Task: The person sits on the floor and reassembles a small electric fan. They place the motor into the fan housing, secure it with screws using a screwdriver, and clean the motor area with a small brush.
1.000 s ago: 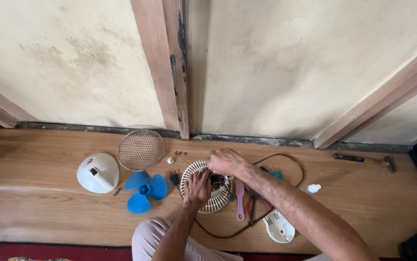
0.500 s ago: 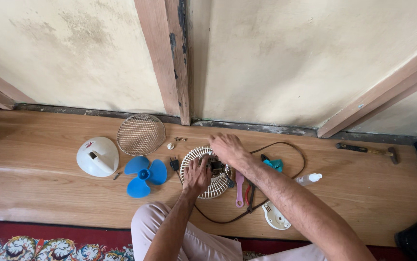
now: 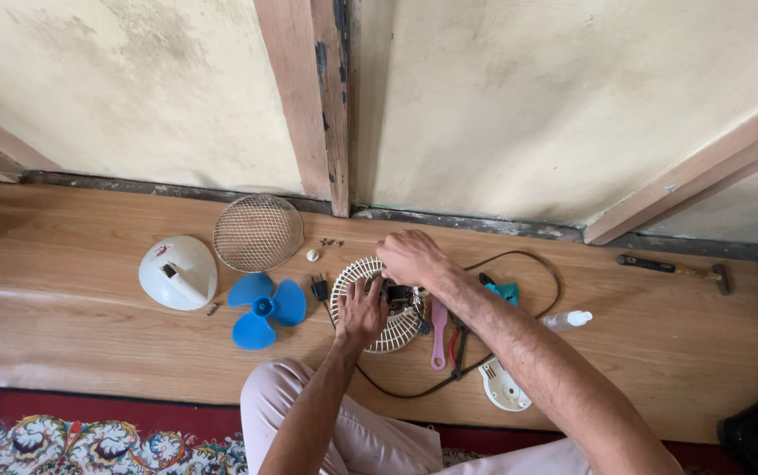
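Note:
A white round fan grille (image 3: pixel 354 280) lies flat on the wooden floor with a dark motor block (image 3: pixel 397 294) at its middle. My left hand (image 3: pixel 361 310) rests on the grille's near side, fingers curled against the motor. My right hand (image 3: pixel 410 258) is closed over the motor's far side, and whether it grips a tool is hidden. A black power cord (image 3: pixel 520 259) loops from the motor to the right and back under my arm.
Left of the grille lie a blue three-blade propeller (image 3: pixel 260 308), a wire mesh guard (image 3: pixel 257 232) and a white motor cover (image 3: pixel 177 272). A pink-handled tool (image 3: pixel 439 334), pliers (image 3: pixel 456 339), a white base piece (image 3: pixel 502 385), a small bottle (image 3: pixel 565 320) and a hammer (image 3: pixel 674 269) lie to the right.
The camera has tipped down a little, showing more patterned rug. Both hands stay on the grille and motor, with only small shifts of the fingers.

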